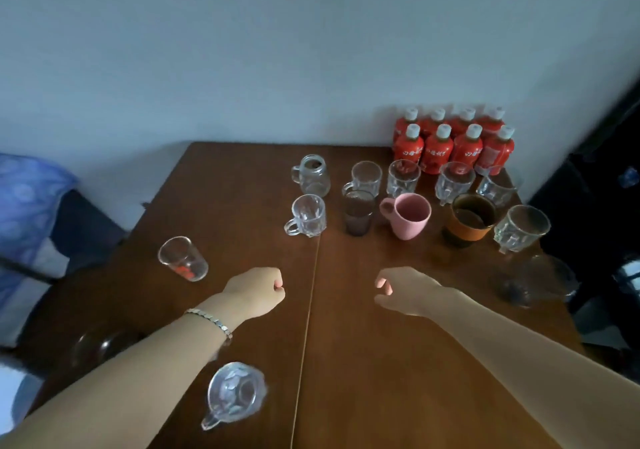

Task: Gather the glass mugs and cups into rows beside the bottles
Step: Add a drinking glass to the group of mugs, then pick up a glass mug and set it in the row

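1. Dim room, pale wall, and a brown wooden bench (pixel 346 362) with a seam running down its middle; the red bottles (pixel 453 140) stand packed in the far right corner.
2. Just in front of them, two rough rows are taking shape: clear mugs behind, then a glass mug (pixel 306 216), a dark tumbler (pixel 358 213), a pink mug (pixel 408 216) and an amber cup (pixel 469 220).
3. Stragglers are out there: a printed glass (pixel 183 258) well off to the left, a faceted mug (pixel 234 393) near the front edge, partly under the forearm, and a blurred glass bowl (pixel 535 280) by the right edge.
4. Left hand (pixel 256 292) hovers over the bench, curled into a loose fist, holding nothing.
5. Right hand (pixel 403 291) hovers too, fingers bent inward, empty.
6. The danger, as I read it: that left forearm hangs right over the faceted mug, so a careless sweep could knock it off the front.
7. The rows are crowded, and sliding in another glass could clink or topple a neighbour.
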The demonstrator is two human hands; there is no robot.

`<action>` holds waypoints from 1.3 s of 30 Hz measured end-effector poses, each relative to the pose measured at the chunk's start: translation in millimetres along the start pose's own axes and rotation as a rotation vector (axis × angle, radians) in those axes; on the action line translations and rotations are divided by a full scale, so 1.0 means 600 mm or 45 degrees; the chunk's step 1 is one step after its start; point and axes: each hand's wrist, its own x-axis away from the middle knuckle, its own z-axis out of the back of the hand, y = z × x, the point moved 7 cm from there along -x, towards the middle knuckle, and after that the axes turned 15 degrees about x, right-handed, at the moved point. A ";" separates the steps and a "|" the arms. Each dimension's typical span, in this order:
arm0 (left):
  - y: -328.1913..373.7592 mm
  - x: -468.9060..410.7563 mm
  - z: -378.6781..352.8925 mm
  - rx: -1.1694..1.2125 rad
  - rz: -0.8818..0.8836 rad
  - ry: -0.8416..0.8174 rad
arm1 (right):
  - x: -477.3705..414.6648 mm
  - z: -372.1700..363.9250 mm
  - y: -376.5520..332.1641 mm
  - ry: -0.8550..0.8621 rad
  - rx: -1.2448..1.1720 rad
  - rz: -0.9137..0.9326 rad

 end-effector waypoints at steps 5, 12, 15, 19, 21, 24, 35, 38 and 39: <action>-0.192 0.016 0.075 0.036 0.090 0.067 | -0.056 0.036 -0.202 0.014 0.010 0.111; -0.395 -0.018 0.159 0.086 0.105 0.088 | -0.161 0.080 -0.446 0.083 0.020 0.102; -0.434 -0.031 0.166 0.086 0.071 0.038 | -0.201 0.102 -0.543 0.206 -0.027 0.115; -0.467 -0.042 0.167 0.083 0.004 0.006 | -0.242 0.100 -0.630 0.269 0.065 0.154; -0.478 -0.044 0.169 0.078 -0.018 0.000 | -0.258 0.087 -0.645 0.262 0.147 0.138; -0.485 -0.047 0.172 0.035 -0.042 -0.022 | -0.269 0.079 -0.642 0.320 0.120 0.103; -0.328 -0.091 0.129 -0.119 -0.163 -0.144 | -0.148 0.064 -0.397 0.158 -0.046 -0.049; -0.227 -0.097 0.098 -0.141 -0.225 -0.170 | -0.091 0.051 -0.266 0.165 -0.026 -0.200; -0.192 -0.099 0.086 -0.143 -0.249 -0.174 | -0.072 0.046 -0.220 0.164 -0.023 -0.253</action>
